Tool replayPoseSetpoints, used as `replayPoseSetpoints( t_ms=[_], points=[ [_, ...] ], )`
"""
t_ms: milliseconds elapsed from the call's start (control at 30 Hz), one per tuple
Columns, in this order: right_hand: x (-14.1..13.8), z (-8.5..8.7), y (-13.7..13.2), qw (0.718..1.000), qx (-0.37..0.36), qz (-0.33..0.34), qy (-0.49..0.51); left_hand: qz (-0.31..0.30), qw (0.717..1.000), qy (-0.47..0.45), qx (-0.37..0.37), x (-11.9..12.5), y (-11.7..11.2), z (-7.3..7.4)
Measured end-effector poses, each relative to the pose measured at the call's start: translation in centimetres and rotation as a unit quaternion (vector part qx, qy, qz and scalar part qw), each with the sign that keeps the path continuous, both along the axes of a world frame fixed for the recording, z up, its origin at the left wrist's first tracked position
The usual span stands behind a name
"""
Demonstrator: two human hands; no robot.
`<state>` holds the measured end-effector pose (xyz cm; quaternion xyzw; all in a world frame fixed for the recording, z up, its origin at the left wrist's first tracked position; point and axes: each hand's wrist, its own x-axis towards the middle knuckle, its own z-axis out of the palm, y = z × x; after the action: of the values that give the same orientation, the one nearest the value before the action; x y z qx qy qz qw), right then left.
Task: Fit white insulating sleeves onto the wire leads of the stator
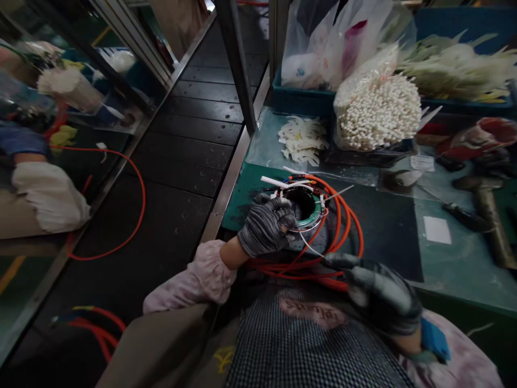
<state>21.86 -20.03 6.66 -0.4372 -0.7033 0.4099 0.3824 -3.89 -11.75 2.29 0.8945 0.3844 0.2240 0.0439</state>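
A round motor stator [313, 218] with a green rim and a dark hollow centre lies on the bench mat in front of me. White sleeves and thin wires stick out of its top. My left hand [266, 226], in a grey striped glove, grips its left side. From the stator a thin white cord [310, 246] runs down to the right. Its end meets the fingertips of my right hand [379, 293], which are closed on it in a grey and black glove, slightly blurred. Coiled orange cables [347, 221] loop around the stator's right side and pass below it.
White tube pieces [302, 139] lie behind the stator, beside a bagged bundle of white tubes [377, 110]. A hammer [490, 215], a screwdriver [466, 216] and a white paper square [437, 230] are at the right. A roller conveyor [186, 145] runs left; beyond it is a co-worker's sleeve [48, 196].
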Motion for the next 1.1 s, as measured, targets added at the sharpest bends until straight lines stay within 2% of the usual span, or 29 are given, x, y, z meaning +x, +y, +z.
replayPoseSetpoints(
  t_ms=[100, 167, 233, 300, 400, 500, 600, 667, 733, 900, 1100],
  points=[
    [-1.6, -0.7, 1.8, 0.979, 0.178, 0.049, -0.082, -0.013, 0.999, 0.029, -0.02, -0.3, 0.1, 0.0],
    [-2.6, -1.7, 3.2, 0.951, 0.274, 0.019, -0.14, -0.023, 1.0, 0.016, -0.011, -0.4, 0.2, -0.2],
    [-3.2, -2.7, 4.4, 0.935, 0.297, -0.048, -0.187, -0.037, 0.999, -0.007, 0.001, -0.5, 0.3, -0.4],
    [-3.6, -3.4, 5.3, 0.926, 0.281, -0.109, -0.225, -0.042, 0.999, -0.02, 0.003, -0.5, 0.4, -0.5],
    [-4.2, -3.4, 6.2, 0.922, 0.246, -0.142, -0.262, -0.037, 0.997, -0.059, 0.025, -0.4, 0.4, -0.5],
    [-4.7, -2.7, 7.1, 0.957, 0.2, -0.105, -0.184, -0.047, 0.992, -0.104, 0.06, -0.3, 0.5, -0.4],
    [-4.5, -1.9, 7.9, 0.994, 0.082, -0.071, -0.021, -0.05, 0.996, -0.064, 0.029, -0.4, 0.5, -0.4],
    [-4.0, -1.3, 8.3, 0.999, 0.0, -0.032, 0.035, -0.054, 0.998, -0.043, 0.012, -0.5, 0.5, -0.5],
    [-3.5, -0.8, 8.5, 0.998, -0.046, -0.001, 0.04, -0.053, 0.998, -0.041, 0.003, -0.5, 0.4, -0.6],
    [-2.9, -0.4, 8.6, 0.999, -0.039, -0.034, -0.01, -0.036, 0.998, -0.036, -0.037, -0.4, 0.4, -0.3],
    [-3.0, -0.4, 8.9, 1.0, -0.017, 0.003, 0.021, -0.031, 0.996, -0.021, -0.084, -0.1, 0.6, 0.1]
  ],
)
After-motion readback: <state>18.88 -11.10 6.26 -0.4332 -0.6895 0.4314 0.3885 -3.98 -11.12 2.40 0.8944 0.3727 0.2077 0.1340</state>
